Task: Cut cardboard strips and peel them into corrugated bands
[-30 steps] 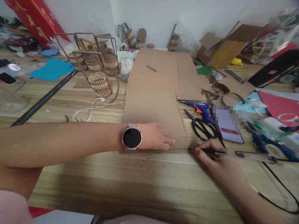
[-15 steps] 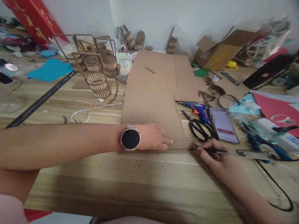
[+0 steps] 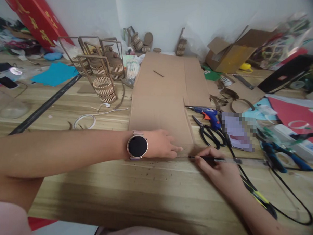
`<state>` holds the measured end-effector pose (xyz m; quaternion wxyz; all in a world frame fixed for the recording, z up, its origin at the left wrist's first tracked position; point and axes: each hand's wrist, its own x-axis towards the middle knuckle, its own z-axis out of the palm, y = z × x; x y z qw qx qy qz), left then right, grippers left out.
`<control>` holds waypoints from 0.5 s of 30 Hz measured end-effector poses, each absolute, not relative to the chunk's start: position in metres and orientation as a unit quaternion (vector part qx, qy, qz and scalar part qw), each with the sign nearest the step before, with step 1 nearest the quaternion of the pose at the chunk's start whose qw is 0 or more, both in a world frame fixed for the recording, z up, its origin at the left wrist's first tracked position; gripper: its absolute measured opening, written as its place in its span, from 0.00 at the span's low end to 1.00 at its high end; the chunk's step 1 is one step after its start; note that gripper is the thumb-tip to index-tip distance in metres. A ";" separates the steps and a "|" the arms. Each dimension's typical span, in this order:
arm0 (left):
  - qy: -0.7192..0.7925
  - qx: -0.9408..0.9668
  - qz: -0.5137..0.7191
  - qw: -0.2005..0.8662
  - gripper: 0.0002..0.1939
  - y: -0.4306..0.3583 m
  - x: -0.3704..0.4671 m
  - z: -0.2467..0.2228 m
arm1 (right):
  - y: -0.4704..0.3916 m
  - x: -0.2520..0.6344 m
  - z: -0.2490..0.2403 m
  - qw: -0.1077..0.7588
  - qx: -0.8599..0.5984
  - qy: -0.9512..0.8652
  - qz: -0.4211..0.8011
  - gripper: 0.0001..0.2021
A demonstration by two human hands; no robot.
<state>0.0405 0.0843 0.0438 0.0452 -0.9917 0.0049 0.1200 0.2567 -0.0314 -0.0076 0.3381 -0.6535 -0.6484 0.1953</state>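
My left hand (image 3: 162,144), with a watch (image 3: 137,146) on its wrist, lies flat with fingers stretched out on a large cardboard sheet (image 3: 159,110). It presses near the sheet's front edge. At the sheet's front right corner, my right hand (image 3: 216,167) is closed in a pinch on a slim black tool (image 3: 192,156), its tip at the cardboard edge. Most of the tool is hidden by the fingers. A narrow metal strip (image 3: 252,162) extends to the right of this hand. Beside the right forearm shows a yellow-and-black handle (image 3: 261,198), partly covered.
Black-handled scissors (image 3: 209,134), a blue glue gun (image 3: 210,116) and a phone (image 3: 238,134) lie right of the sheet. Blue-handled pliers (image 3: 275,157) and a black cable (image 3: 296,218) are farther right. Small woven baskets (image 3: 104,90) stand left, near a white ring (image 3: 84,122).
My right hand has slid left along the cardboard's front edge with the black tool. The yellow-and-black handle has come into sight. My left hand keeps its place on the sheet.
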 end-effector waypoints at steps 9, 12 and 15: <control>0.006 -0.994 0.111 0.023 0.17 0.085 0.040 0.044 | -0.038 0.287 -0.007 0.333 -0.682 -0.640 0.118 0.10; 0.007 -0.992 0.126 0.031 0.16 0.084 0.041 0.047 | -0.038 0.282 -0.006 0.339 -0.675 -0.644 0.117 0.10; -0.007 -0.987 0.161 0.026 0.17 0.082 0.042 0.053 | -0.035 0.270 -0.005 0.348 -0.657 -0.657 0.127 0.10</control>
